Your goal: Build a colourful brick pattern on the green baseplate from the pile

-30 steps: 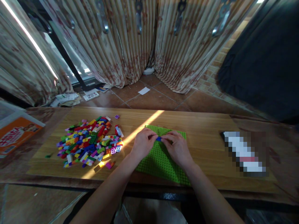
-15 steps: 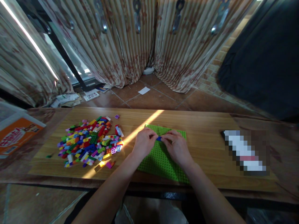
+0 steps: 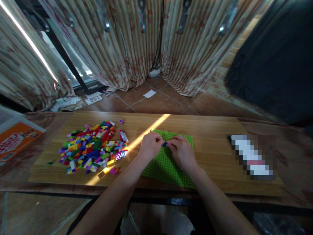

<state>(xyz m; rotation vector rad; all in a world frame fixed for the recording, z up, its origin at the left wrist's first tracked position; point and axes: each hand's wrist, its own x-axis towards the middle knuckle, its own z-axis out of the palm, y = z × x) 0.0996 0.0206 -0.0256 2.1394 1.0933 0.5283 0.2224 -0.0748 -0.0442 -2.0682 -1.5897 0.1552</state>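
A small blue building brick is pinched between the fingertips of both hands, over the upper part of a green studded baseplate. My left hand grips it from the left with thumb and forefinger. From the right, my right hand holds the other side, fingers closed. Whether the brick touches the studs I cannot tell. To the left of the baseplate lies a heap of mixed coloured bricks.
A single purple brick lies behind the heap, and a green piece at its left. An orange and white box stands at the far left. On the right of the wooden board is a blurred-out object.
The whole view has shifted slightly. Both hands keep their pinch on the blue brick, with hardly any movement over the baseplate.
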